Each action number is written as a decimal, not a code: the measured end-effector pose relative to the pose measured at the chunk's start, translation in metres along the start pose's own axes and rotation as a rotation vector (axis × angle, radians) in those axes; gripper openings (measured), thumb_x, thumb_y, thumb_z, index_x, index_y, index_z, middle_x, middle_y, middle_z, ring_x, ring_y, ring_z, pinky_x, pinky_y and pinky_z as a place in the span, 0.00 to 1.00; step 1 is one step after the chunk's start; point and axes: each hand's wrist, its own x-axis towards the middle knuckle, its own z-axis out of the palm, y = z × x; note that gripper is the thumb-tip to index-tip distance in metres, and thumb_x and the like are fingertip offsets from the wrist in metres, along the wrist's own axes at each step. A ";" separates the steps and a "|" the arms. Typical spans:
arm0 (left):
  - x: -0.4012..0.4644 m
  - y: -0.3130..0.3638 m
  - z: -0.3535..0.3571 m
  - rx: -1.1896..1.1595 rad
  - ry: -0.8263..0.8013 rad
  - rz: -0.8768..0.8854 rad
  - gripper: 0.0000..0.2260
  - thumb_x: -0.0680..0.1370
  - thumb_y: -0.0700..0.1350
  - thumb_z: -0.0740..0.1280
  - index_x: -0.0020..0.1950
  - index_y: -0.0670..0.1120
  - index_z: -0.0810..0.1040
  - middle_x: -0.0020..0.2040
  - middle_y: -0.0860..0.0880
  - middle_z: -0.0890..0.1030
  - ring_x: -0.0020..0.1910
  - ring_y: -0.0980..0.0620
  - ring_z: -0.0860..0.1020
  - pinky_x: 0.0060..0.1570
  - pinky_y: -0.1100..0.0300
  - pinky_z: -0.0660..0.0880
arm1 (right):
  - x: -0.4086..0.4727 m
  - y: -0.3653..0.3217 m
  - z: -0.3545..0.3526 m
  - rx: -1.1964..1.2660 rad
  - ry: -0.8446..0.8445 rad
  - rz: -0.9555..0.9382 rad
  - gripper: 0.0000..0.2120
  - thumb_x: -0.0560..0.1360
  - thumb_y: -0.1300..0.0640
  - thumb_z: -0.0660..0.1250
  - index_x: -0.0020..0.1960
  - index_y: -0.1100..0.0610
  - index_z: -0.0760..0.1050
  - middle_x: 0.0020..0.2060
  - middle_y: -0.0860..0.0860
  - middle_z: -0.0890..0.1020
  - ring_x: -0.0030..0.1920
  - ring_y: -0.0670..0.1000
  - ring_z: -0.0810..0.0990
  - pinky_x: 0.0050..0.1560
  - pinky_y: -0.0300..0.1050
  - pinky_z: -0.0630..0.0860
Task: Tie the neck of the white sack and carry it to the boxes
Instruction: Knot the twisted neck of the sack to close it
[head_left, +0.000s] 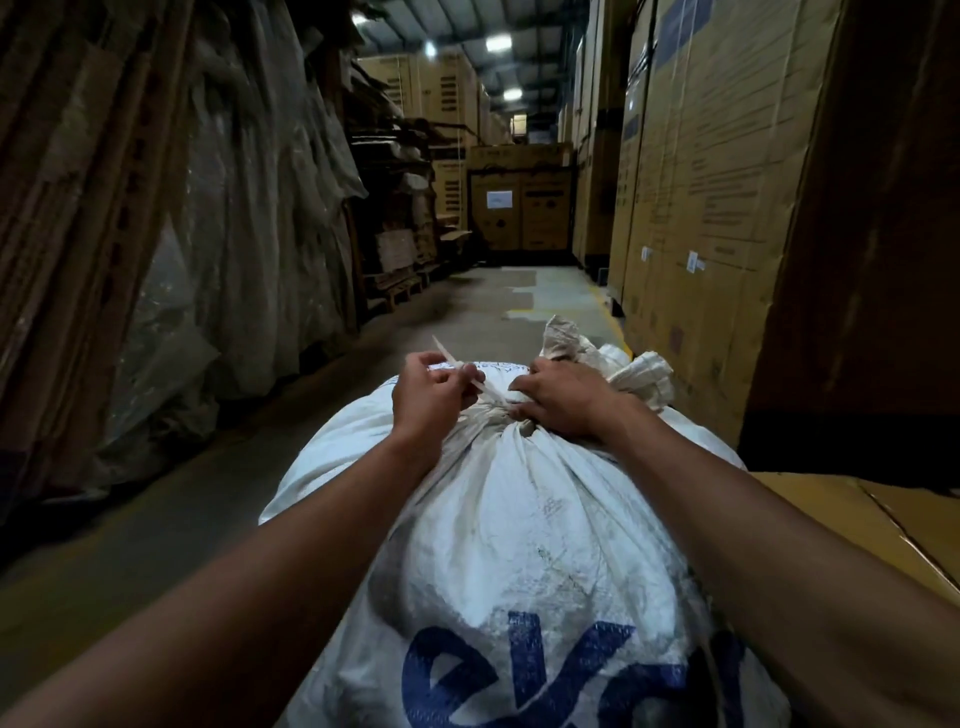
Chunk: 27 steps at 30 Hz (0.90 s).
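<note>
A full white sack (519, 519) with blue lettering fills the lower middle of the view. Its neck (498, 418) is gathered into a tight bunch, and the loose mouth (639, 379) fans out beyond it. A pale strap (480, 388) runs from the neck up to the left. My left hand (431, 397) pinches that strap just left of the neck, with the strap's end sticking out past the fingers. My right hand (561, 400) grips the gathered neck from the right, fingers curled over it.
Tall stacked cardboard boxes (701, 182) line the right side of the aisle, and a flat box (883, 525) lies low beside the sack. Plastic-wrapped goods (208, 208) and cardboard stand on the left. More boxes (519, 208) close the aisle's far end beyond the concrete floor (467, 301).
</note>
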 end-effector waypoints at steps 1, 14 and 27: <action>-0.001 0.000 0.004 0.044 0.064 0.008 0.15 0.80 0.42 0.74 0.61 0.41 0.71 0.44 0.43 0.88 0.37 0.54 0.85 0.44 0.55 0.84 | -0.001 -0.001 0.000 -0.001 0.007 0.007 0.23 0.81 0.35 0.61 0.72 0.43 0.74 0.66 0.56 0.76 0.65 0.61 0.78 0.63 0.56 0.76; -0.015 0.000 0.004 0.813 0.082 0.282 0.03 0.73 0.47 0.73 0.41 0.49 0.84 0.38 0.51 0.86 0.42 0.50 0.84 0.49 0.53 0.81 | -0.012 -0.011 -0.003 0.013 0.107 0.012 0.22 0.80 0.38 0.64 0.69 0.47 0.78 0.70 0.47 0.76 0.64 0.58 0.80 0.59 0.54 0.76; -0.025 -0.001 0.008 0.923 0.004 0.239 0.04 0.70 0.48 0.71 0.39 0.48 0.83 0.38 0.50 0.86 0.44 0.47 0.84 0.49 0.53 0.80 | -0.017 -0.013 -0.005 -0.022 0.109 0.040 0.23 0.79 0.34 0.63 0.66 0.47 0.79 0.65 0.49 0.80 0.65 0.59 0.80 0.59 0.54 0.77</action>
